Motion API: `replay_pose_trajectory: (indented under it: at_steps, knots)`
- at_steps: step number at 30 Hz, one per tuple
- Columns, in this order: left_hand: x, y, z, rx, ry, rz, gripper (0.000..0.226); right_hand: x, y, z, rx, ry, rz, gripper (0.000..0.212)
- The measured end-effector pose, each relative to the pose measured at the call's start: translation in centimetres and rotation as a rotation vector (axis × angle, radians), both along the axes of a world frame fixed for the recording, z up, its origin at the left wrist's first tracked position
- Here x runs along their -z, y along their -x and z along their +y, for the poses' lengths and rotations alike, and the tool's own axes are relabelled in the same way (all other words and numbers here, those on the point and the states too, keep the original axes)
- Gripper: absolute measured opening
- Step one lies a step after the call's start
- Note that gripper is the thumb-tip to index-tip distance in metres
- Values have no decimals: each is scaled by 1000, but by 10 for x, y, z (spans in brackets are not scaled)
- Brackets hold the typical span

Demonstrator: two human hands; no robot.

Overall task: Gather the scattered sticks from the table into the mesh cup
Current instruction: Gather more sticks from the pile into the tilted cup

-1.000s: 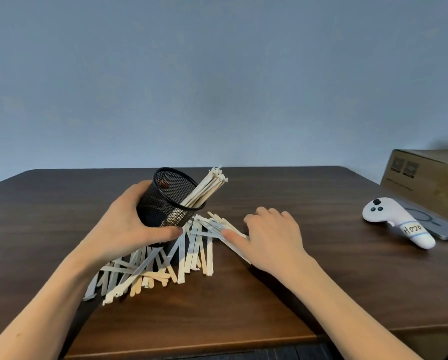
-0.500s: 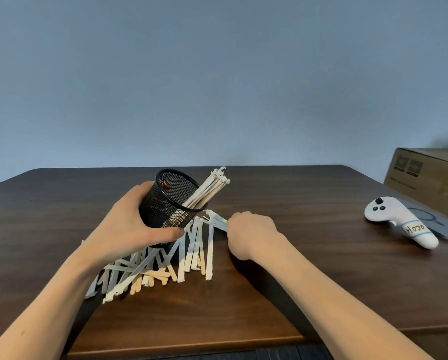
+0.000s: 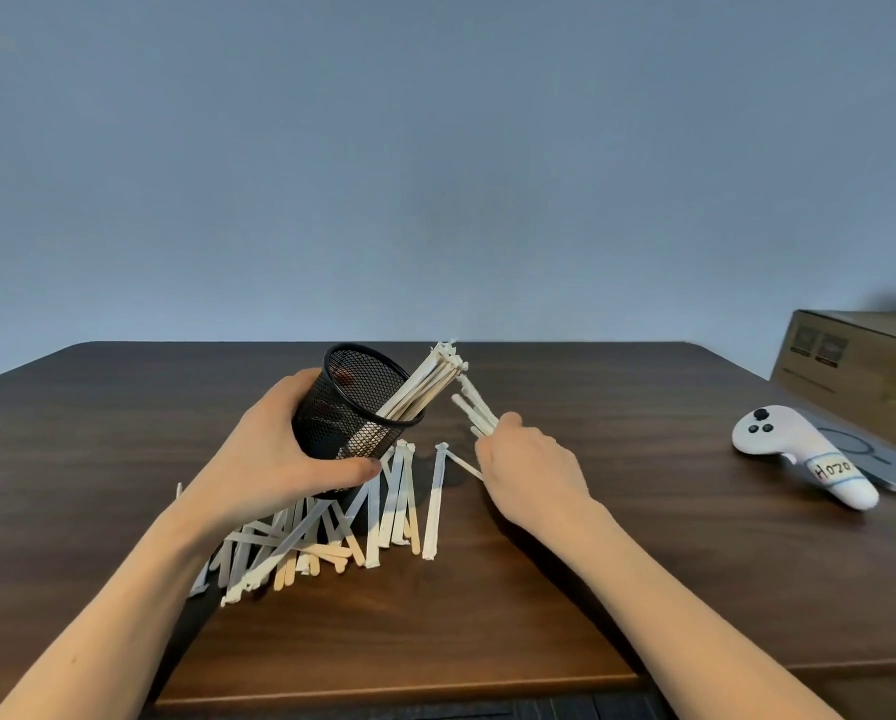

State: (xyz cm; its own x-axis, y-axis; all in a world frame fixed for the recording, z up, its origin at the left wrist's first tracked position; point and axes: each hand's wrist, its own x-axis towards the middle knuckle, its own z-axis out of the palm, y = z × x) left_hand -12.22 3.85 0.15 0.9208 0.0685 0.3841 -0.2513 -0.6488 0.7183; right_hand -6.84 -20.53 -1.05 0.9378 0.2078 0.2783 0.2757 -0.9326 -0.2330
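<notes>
My left hand (image 3: 274, 454) grips a black mesh cup (image 3: 352, 402), tilted to the right above the table. A bundle of pale sticks (image 3: 430, 376) leans out of its mouth. My right hand (image 3: 529, 465) is closed on a small bunch of sticks (image 3: 474, 410), lifted off the table, their free ends pointing up toward the cup's rim. Several more white and tan sticks (image 3: 331, 522) lie scattered on the dark wooden table (image 3: 539, 615) below the cup, partly hidden by my left hand and wrist.
A white handheld controller (image 3: 799, 454) labelled in pen lies at the right, resting on a grey phone (image 3: 861, 459). A cardboard box (image 3: 861, 366) stands behind them at the table's right edge. The table's front edge runs close to me.
My right hand went from lying flat on the sticks to closing on a few and lifting them up toward the cup. The cup has barely moved.
</notes>
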Motion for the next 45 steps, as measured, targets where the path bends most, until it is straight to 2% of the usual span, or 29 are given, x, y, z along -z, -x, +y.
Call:
replay_pose_trajectory:
  at_steps: [4, 6, 9, 11, 13, 16, 23, 28, 31, 36, 38, 42, 45]
  knots:
    - [0, -1, 0, 2, -1, -6, 92, 0, -11, -7, -27, -342, 9, 49]
    - [0, -1, 0, 5, -4, -10, 91, -2, -14, -8, -80, -544, -67, 47]
    - [0, -2, 0, 9, -3, -17, 90, -15, -12, -10, -193, -979, -144, 51]
    - [0, -2, 0, 8, -2, -21, 90, -20, -8, -11, -244, -1154, -136, 45]
    - [0, -2, -1, 8, -4, -20, 89, -17, -5, -10, -267, -1239, -72, 32]
    - [1, -2, -1, 12, -4, -20, 88, -10, -4, -9, -233, -1349, 31, 23]
    - [1, -2, -2, 21, 4, -20, 89, -12, -2, -10, -243, -1392, -7, 41]
    - [2, -2, 0, 22, 7, -18, 92, -4, 5, -11, -251, -1315, 123, 41]
    - [2, -1, 0, 29, 4, -18, 93, -8, 7, -13, -205, -1280, 133, 42]
    - [2, 0, -3, 42, 8, -21, 92, -17, 8, -14, -131, -1405, 156, 45]
    - [2, 1, -4, 42, 7, -22, 93, -21, 7, -15, -100, -1409, 124, 49]
    - [3, 0, -4, 41, -8, -24, 95, -51, 2, -21, 4, -1307, -58, 52]
    - [2, 0, -4, 37, -18, -32, 97, -83, 0, -23, 21, -1404, -193, 49]
